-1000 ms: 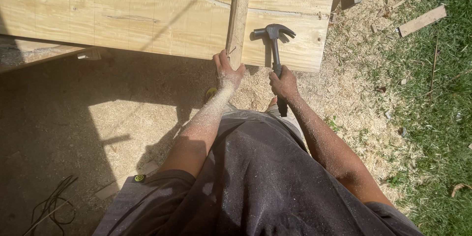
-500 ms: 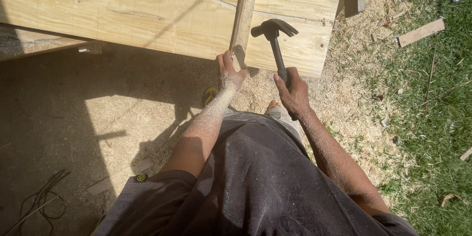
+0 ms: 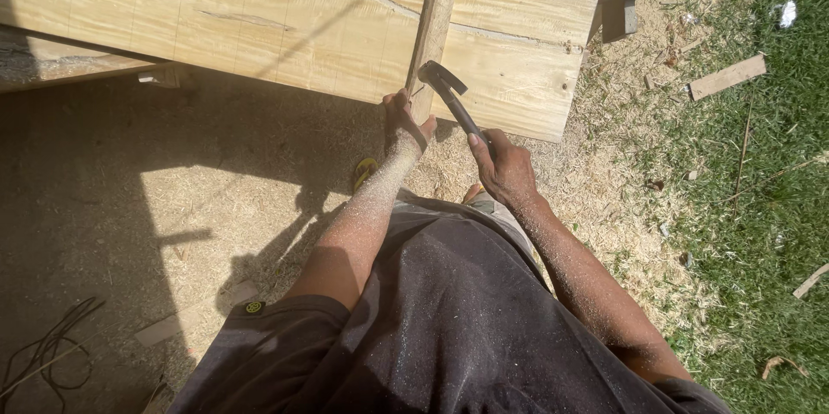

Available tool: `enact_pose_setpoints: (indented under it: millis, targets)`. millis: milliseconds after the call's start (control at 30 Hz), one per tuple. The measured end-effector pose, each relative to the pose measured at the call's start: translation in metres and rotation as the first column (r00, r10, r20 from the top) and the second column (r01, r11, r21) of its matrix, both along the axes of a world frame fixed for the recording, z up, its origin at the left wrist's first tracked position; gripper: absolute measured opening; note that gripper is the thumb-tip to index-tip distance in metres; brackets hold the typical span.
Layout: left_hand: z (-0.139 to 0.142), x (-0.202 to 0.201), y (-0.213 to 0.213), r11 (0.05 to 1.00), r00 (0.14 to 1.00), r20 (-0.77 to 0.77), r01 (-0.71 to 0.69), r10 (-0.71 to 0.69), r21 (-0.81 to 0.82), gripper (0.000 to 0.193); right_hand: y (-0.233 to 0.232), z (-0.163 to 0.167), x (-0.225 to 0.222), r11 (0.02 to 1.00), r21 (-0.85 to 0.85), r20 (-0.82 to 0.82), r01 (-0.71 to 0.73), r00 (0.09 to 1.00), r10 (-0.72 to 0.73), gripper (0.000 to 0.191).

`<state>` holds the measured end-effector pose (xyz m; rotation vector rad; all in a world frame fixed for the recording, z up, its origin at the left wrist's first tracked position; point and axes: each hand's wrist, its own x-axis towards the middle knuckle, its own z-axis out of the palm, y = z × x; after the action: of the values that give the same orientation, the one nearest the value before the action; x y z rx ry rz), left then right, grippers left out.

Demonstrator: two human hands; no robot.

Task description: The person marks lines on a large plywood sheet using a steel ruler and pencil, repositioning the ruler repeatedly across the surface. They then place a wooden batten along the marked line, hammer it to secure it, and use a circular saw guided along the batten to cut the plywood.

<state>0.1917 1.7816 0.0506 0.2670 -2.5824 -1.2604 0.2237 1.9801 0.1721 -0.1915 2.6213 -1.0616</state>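
Nearest: right hand (image 3: 503, 168), fist clenched round the handle of a claw hammer (image 3: 452, 96), head just beside the wooden slat (image 3: 434, 25). Left hand (image 3: 404, 125), fingers pinched at that slat's lower end. Beyond: broad plywood panel (image 3: 259, 17); offcut (image 3: 727, 76) on grass.

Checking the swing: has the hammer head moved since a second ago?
Yes. The hammer head has swung left, onto the upright wooden strip from beside it.

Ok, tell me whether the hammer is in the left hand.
No, the right hand grips the hammer; the left hand steadies the wooden strip.
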Motion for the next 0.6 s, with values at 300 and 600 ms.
enact_pose_setpoints:
  millis: [300,600]
  targets:
    - [-0.012,-0.001,-0.004,0.998,0.986,0.169,-0.012,0.002,0.056,0.084,0.01,0.0,0.016,0.859,-0.47,-0.467,-0.202,0.883,-0.048,0.049]
    - [-0.01,0.002,-0.003,0.995,1.0,-0.013,-0.021,0.02,-0.096,0.086,-0.008,-0.043,-0.006,0.979,0.166,-0.028,-0.117,0.992,0.124,0.05]
